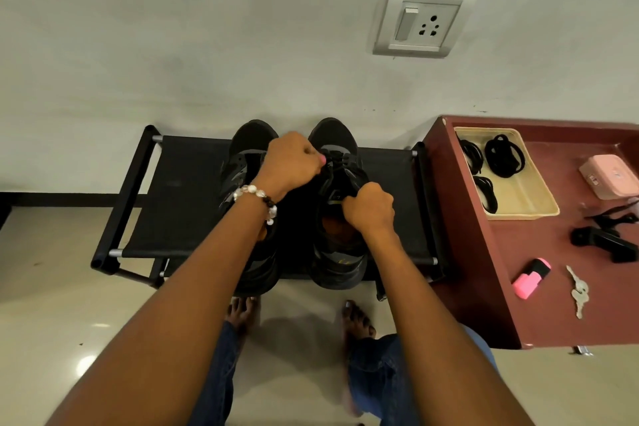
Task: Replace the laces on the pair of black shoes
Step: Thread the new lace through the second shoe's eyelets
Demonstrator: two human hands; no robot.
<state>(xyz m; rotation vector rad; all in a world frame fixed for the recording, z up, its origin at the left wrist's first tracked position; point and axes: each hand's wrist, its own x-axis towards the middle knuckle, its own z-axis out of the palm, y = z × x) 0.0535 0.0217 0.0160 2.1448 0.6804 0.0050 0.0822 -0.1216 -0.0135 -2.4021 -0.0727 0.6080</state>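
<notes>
Black rack [179,197] against wall carries both black shoes [337,218] at centre. Both arms extended forward over right shoe. Left hand [292,162] curled, pinching lace [330,162] at far eyelets. Right hand [370,206] fisted, gripping tongue [332,188]. Left shoe mostly hidden by left forearm. Spare laces [503,154] in tray [532,197] on desk [553,315], right.

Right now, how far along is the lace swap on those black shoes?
Early, by the look of it. Nothing looks finished. Both hands work on the right shoe: the left hand pinches at its lacing and the right hand grips its tongue. The left shoe waits untouched, and black lace bundles sit in the yellow tray on the side table.
</notes>
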